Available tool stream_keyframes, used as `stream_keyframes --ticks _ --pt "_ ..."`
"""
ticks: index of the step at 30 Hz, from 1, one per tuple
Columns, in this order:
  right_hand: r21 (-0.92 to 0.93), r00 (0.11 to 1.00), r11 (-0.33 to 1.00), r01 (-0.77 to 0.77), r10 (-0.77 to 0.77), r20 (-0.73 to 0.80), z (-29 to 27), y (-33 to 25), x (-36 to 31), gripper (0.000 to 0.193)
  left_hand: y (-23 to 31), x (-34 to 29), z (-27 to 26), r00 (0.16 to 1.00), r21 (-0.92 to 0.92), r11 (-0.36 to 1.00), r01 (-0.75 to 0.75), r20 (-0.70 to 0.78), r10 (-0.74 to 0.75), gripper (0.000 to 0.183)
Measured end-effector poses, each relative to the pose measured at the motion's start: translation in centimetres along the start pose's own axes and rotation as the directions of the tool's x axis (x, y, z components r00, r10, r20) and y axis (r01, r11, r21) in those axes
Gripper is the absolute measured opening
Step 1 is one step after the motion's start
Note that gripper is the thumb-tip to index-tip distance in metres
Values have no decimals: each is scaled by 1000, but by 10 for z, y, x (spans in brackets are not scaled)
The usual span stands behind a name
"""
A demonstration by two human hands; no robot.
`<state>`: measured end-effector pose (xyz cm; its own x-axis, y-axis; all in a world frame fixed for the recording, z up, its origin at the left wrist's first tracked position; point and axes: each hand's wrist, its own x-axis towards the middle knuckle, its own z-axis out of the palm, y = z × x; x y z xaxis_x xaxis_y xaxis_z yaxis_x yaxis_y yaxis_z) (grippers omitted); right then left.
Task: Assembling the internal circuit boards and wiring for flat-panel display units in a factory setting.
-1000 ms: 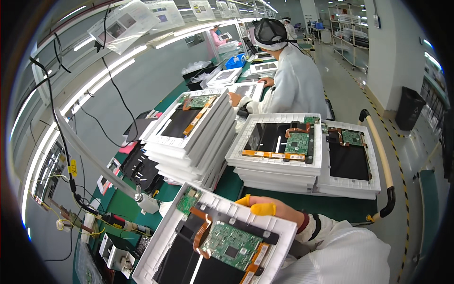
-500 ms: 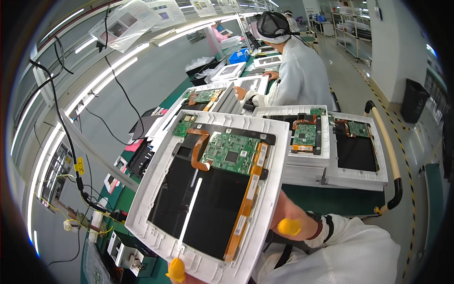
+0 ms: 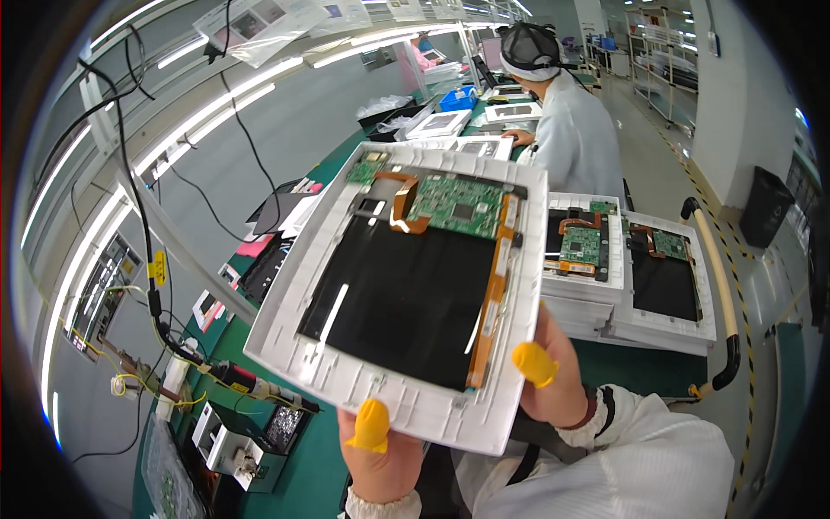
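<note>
Two hands hold one white panel frame [image 3: 406,285] up across the middle of the frame, tilted so its open back faces the camera. The left hand [image 3: 380,458], at lower centre, grips the frame's near edge: its thumb, capped in a yellow finger cot [image 3: 372,426], presses flat on the white rim, while the other fingers go under the frame and cannot be seen. The right hand [image 3: 553,381], right of lower centre, clasps the frame's right-hand corner the same way, a yellow-capped thumb [image 3: 534,363] on the rim and the remaining fingers hidden behind. Both hands are closed on the frame, pinching its edge between thumb and the covered fingers.

Inside the frame lie a black sheet [image 3: 406,294], a green circuit board [image 3: 456,206] toward the top and an orange flex strip [image 3: 491,303] running down the right side. The frame sits above and between the two thumbs, reaching toward upper centre.

Behind it, at centre right, stacks of like frames [image 3: 631,294] are partly covered by the held one. A person in a white coat [image 3: 575,138] stands at upper centre, back turned. Cables and small devices at lower left [image 3: 233,432] are hard to make out. White sleeves [image 3: 640,467] fill the lower right.
</note>
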<state>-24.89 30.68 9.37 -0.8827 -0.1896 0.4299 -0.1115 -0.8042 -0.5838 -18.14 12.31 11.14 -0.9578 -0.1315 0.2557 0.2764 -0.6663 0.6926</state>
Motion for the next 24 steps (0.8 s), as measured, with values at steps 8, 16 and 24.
stream_keyframes --ticks 8,16,24 --pt "12 992 993 121 -122 27 -9 -8 92 33 10 2 -14 969 137 961 239 -93 -227 49" --pt "-38 990 991 125 -127 -66 -22 21 248 19 -6 -86 -69 809 129 912 391 -521 -273 41" --pt "-232 986 973 1 -39 -160 -41 71 306 20 12 -151 -83 738 200 935 291 -669 -86 45"
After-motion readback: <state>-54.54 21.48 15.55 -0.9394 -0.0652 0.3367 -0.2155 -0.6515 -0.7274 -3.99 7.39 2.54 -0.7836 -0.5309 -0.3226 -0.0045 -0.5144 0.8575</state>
